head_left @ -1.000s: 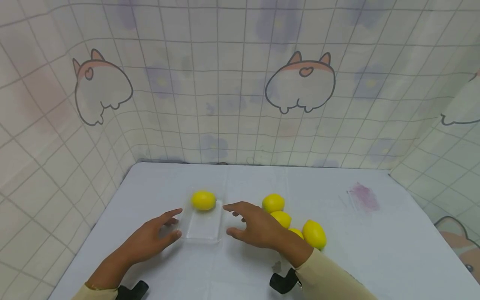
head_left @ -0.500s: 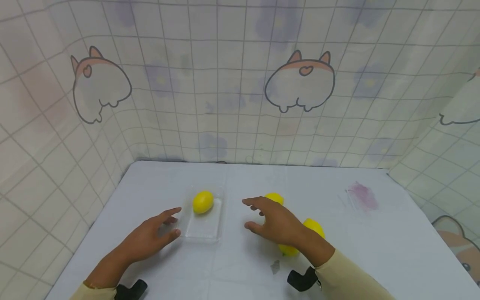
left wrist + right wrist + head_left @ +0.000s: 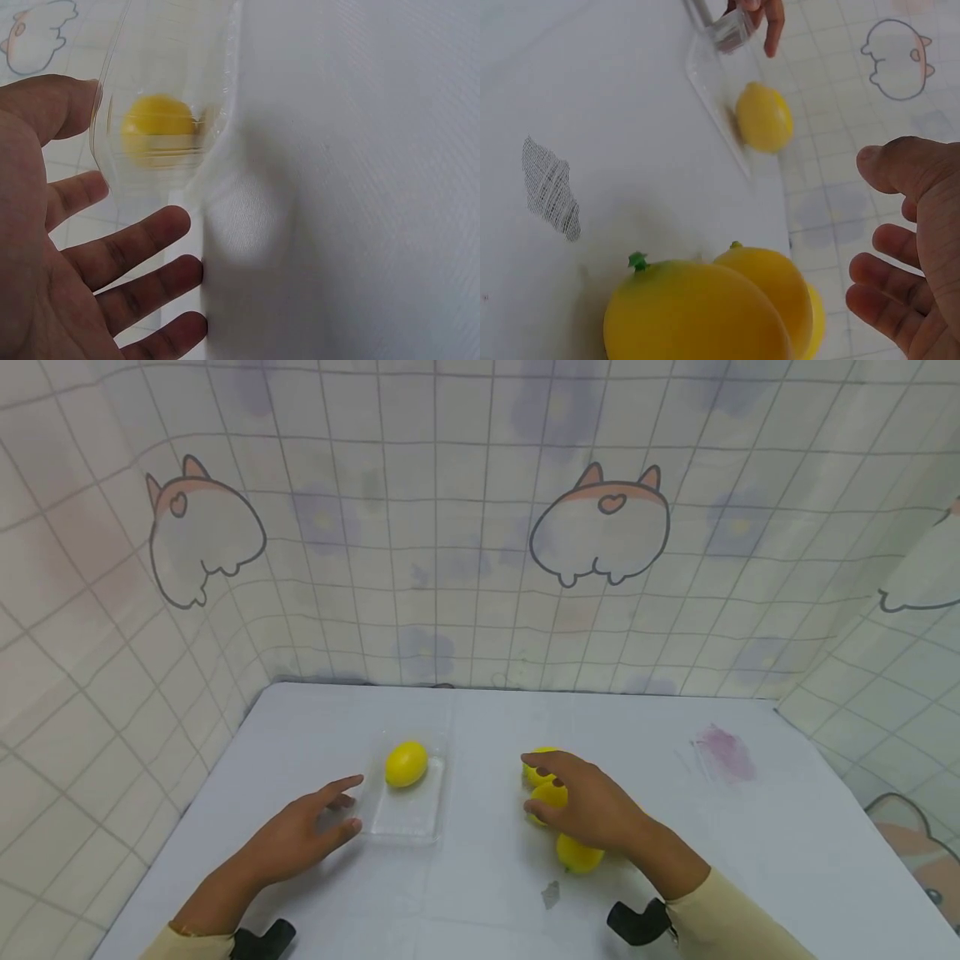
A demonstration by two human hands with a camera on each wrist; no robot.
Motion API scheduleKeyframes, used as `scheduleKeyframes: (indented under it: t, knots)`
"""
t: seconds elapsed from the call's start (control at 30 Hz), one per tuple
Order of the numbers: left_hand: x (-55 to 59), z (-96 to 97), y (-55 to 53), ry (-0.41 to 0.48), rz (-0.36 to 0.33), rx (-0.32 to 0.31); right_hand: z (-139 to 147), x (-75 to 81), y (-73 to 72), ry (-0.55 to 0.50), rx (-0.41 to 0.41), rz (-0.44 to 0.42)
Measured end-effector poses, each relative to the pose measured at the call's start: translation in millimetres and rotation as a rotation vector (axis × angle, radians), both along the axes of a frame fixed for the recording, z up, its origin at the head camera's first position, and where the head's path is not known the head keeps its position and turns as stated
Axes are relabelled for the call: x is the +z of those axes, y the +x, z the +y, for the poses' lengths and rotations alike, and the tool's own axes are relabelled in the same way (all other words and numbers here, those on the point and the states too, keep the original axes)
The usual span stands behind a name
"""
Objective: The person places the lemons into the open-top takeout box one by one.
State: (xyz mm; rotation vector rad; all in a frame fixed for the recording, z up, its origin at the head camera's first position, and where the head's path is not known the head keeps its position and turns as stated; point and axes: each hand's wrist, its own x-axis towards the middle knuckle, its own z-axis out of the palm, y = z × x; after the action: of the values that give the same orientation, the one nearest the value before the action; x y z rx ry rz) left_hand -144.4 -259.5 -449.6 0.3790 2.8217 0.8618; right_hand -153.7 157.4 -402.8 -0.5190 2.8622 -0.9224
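White bench (image 3: 750,843) runs back to a straight far edge, where we see gridded cloth (image 3: 465,635) rising behind it and along both sides. To the right of the lemons (image 3: 579,854) the surface stretches to the slanting right edge, carrying a pinkish stain (image 3: 726,753) toward the back. Between tray and lemons lies a strip of bench wide enough for a hand to pass. Nearer the front, a small grey patch (image 3: 551,895) sits just beside the closest lemon.

Our clear plastic tray (image 3: 405,820) is on the left half, set in from the far edge, with one yellow lemon (image 3: 406,764) inside, at its far end. At least three more lemons lie outside, bunched in a slanting row under and beside the right hand (image 3: 592,797).

The left hand (image 3: 303,831) waits at the tray's left side, its grip spread wide with nothing in it; we cannot tell whether the thumb touches the rim. The right hand's grip is also apart, fingers loosely bent over the lemons, and holds nothing.

Compared with a second ago, the right hand has gone from the tray's right side across to the bunch. The tray's lemon, which lay crosswise then, now points diagonally. The left hand has kept its place.
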Motion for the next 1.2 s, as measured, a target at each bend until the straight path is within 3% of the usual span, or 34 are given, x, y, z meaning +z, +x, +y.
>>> scheduleKeyframes:
  t: [0.27, 0.7, 1.2]
  knots:
    - [0.3, -1.0, 1.1, 0.007, 0.003, 0.001, 16, 1.8, 1.4, 0.004, -0.02, -0.007]
    - [-1.4, -0.2, -0.2, 0.003, -0.003, 0.007, 40, -1.3, 7.1, 0.024, -0.014, 0.053]
    - [-4.3, -0.9, -1.1, -0.01, 0.008, 0.01, 63, -3.0, 13.8, 0.038, -0.06, 0.031]
